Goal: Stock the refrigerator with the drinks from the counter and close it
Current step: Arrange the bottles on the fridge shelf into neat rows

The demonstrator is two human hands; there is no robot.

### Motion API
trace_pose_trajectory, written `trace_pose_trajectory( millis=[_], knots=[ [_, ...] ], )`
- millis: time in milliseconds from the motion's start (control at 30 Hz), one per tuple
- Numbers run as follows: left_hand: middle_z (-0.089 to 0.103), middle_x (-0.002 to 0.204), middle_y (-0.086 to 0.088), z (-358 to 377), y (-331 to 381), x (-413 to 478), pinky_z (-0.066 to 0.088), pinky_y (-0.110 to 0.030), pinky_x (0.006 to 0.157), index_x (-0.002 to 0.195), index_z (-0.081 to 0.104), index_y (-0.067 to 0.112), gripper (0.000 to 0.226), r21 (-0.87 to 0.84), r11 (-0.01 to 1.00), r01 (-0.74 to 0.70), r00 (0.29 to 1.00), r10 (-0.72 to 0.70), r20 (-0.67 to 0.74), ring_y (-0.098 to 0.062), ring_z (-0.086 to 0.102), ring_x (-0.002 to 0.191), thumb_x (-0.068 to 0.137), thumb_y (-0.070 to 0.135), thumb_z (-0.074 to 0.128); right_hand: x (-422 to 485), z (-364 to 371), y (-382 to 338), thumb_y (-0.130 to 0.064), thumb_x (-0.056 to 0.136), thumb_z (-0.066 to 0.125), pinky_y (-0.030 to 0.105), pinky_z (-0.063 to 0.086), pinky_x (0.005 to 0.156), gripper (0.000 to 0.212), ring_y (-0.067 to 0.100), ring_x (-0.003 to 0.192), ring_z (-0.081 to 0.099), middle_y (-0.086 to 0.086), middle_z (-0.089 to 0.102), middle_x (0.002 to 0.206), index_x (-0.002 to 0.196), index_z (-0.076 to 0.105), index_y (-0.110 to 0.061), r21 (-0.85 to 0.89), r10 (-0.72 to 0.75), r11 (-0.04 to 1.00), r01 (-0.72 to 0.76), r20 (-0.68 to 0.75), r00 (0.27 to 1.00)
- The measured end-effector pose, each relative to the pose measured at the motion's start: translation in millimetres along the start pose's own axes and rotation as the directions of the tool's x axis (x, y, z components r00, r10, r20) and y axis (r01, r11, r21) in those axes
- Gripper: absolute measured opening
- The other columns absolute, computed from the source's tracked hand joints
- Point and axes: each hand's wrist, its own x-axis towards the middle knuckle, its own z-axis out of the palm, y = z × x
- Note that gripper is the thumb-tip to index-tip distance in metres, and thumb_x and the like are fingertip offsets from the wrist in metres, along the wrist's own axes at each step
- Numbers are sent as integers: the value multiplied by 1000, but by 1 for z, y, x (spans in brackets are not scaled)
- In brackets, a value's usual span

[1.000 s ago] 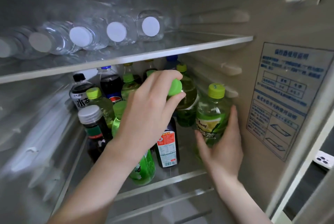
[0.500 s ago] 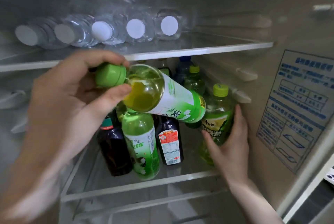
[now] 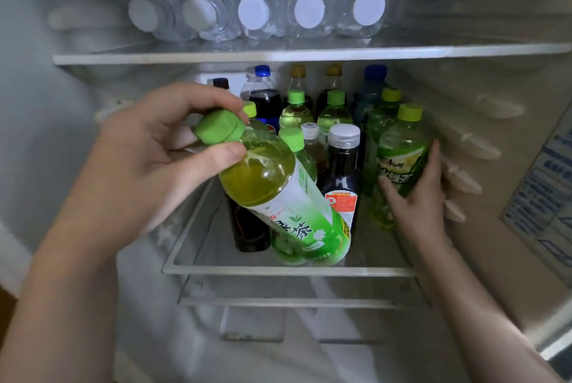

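Note:
My left hand [image 3: 145, 163] pinches the green cap and neck of a green tea bottle [image 3: 278, 194], which hangs tilted with its base down to the right, over the front of the middle glass shelf [image 3: 288, 269]. My right hand [image 3: 418, 194] wraps around a second green tea bottle [image 3: 399, 156] that stands upright at the shelf's right side. Between them stand a dark bottle with a silver cap [image 3: 342, 175] and several more green-capped and cola bottles behind.
Several clear water bottles [image 3: 253, 12] lie on their sides on the upper shelf [image 3: 309, 53], white caps facing out. The fridge's right wall bears rail ribs [image 3: 467, 147] and a blue printed label [image 3: 544, 197]. A lower shelf [image 3: 294, 302] sits underneath.
My left hand lifted a green tea bottle off the shelf, tipped it, and now its base has swung lower toward the shelf front. The view has shifted to face the fridge more squarely. My right hand stays on its bottle.

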Motion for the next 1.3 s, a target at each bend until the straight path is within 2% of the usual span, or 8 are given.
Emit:
trace_pose_trajectory(
  millis=[167, 300, 467, 767, 900, 1067, 1167, 1300],
  knots=[
    [72, 96, 13, 1, 6, -8, 47, -5, 70, 98, 64, 28, 28, 34, 986, 165, 979, -168, 113, 6, 66, 77, 71, 20, 69, -19, 2, -19, -26, 84, 69, -1, 8, 105, 90, 8, 138, 20, 10, 23, 154, 150, 11, -7, 25, 100, 995, -97, -120, 988],
    [67, 91, 19, -1, 4, -12, 42, 0, 65, 102, 65, 20, 27, 111, 979, 170, 955, -191, 226, 12, 62, 72, 77, 12, 70, -49, 1, -55, -19, 85, 61, 30, 28, 113, 63, 24, 131, 39, 13, 41, 139, 139, 34, -1, 1, -73, 997, 79, -373, 925],
    [68, 107, 10, -8, 4, -18, 48, -8, 75, 106, 66, 21, 30, 118, 969, 219, 941, -241, 238, 3, 67, 92, 79, 12, 72, -70, 2, -103, -6, 87, 54, 53, 45, 89, 32, 33, 113, 51, -3, 47, 120, 118, 49, 3, 108, -317, 920, 378, -362, 876],
    [63, 104, 18, -46, 7, -25, 54, -36, 82, 111, 62, 34, 28, 426, 892, 152, 947, -255, 194, -6, 64, 93, 84, 43, 62, -95, 34, -151, -14, 84, 53, 23, 41, 90, 19, 11, 100, 54, -4, 56, 102, 101, 58, -6, 81, -290, 951, 298, -94, 952],
    [52, 100, 21, -49, -4, -25, 42, -25, 82, 114, 63, 26, 33, 636, 768, 75, 965, -217, 148, -3, 53, 88, 83, 35, 58, -93, 41, -153, -9, 82, 55, 26, 41, 92, 19, 16, 104, 55, -2, 56, 104, 99, 60, -3, -12, -294, 956, 294, -69, 953],
    [62, 116, 0, -45, -26, -16, 41, -36, 88, 119, 61, 19, 30, 724, 675, 138, 983, -182, -18, -22, 56, 106, 90, 22, 62, -93, 44, -157, -9, 80, 57, 27, 39, 95, 19, 21, 108, 55, 8, 60, 110, 98, 61, -2, -77, -290, 956, 283, -93, 953],
    [61, 122, -3, -37, -40, -10, 37, -36, 87, 123, 59, 17, 31, 735, 660, 155, 985, -163, -61, -26, 54, 112, 92, 19, 59, -93, 46, -160, -10, 79, 58, 22, 34, 98, 22, 22, 112, 52, 10, 57, 114, 100, 61, -2, -118, -281, 956, 268, -114, 953],
    [61, 121, -9, -21, -60, -12, 40, -38, 86, 124, 59, 13, 33, 708, 682, 181, 981, -79, -175, -31, 58, 107, 91, 15, 59, -84, 49, -163, -9, 78, 63, 33, 36, 104, 37, 26, 121, 47, 16, 52, 124, 113, 58, 2, -179, -320, 939, 295, -130, 939]
  ],
)
